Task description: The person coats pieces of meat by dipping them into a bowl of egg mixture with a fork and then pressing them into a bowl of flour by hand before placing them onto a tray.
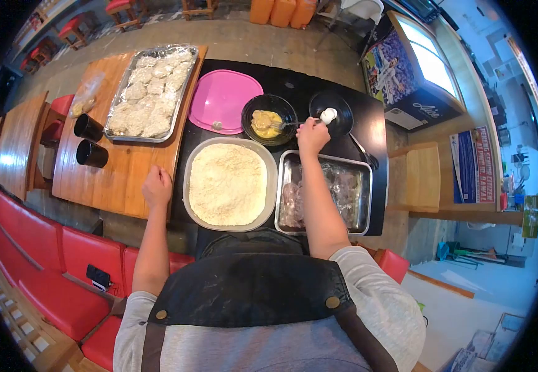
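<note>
My right hand [313, 136] is closed around the handle of a fork [290, 124], whose far end reaches into a black bowl [260, 99]. Yellow beaten egg and a pale lump [262, 121] lie in that bowl. Just past the hand, a black plate [343, 121] holds white eggshells [328, 115]. Below my right forearm is a metal tray [368, 186] of raw meat pieces [343, 192]. My left hand [157, 186] is curled into a loose fist at the wooden table's edge, with nothing seen in it. Right of it stands a tub [187, 192] of flour [228, 183].
On the wooden table [114, 186] is a metal tray [176, 133] of coated pieces [148, 93], with two black cups [92, 154] beside it. A pink lid [225, 96] lies behind the flour. Tongs [363, 150] rest at the right. Red seats [89, 254] run along the left.
</note>
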{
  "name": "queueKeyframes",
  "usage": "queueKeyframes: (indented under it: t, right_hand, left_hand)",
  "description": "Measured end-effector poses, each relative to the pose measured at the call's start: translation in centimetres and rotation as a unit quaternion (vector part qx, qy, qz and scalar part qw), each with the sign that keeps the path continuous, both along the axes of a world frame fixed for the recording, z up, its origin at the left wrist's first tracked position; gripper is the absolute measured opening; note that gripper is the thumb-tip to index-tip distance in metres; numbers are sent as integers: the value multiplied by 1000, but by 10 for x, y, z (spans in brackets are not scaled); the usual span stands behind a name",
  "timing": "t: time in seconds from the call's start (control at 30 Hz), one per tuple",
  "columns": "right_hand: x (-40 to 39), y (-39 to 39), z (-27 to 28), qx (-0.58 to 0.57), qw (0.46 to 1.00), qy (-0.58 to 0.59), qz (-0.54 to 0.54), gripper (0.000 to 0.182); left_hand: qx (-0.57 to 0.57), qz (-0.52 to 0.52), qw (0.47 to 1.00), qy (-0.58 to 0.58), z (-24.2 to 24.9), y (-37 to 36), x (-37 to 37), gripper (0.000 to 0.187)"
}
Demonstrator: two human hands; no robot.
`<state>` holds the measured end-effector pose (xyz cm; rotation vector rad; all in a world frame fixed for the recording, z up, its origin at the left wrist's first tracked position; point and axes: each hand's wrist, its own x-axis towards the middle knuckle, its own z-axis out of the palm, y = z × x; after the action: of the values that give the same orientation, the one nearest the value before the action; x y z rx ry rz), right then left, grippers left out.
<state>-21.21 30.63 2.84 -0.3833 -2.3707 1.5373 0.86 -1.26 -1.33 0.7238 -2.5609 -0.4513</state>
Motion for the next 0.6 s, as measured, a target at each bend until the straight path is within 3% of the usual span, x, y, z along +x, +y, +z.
queueKeyframes:
  t: [0.1, 0.13, 0.2, 0.43, 0.6]
  right_hand:
    - [0, 6, -8, -197, 978, -55, -30, 18]
    - [-1, 11, -19, -196, 979, -55, -30, 18]
    - [0, 16, -31, -354, 928, -69, -93, 15]
    - [5, -2, -16, -347, 936, 5, -63, 15]
    - [2, -22, 4, -235, 972, 10, 9, 18]
  left_hand:
    - [-1, 4, 1000, -4, 1, 1, 0, 17]
    - [-3, 7, 1000, -10, 0, 1, 0, 17]
    - [-4, 10, 1000, -15, -1, 1, -1, 18]
    - [-2, 12, 1000, -28, -1, 1, 0, 19]
    - [8, 13, 1000, -20, 1, 2, -1, 20]
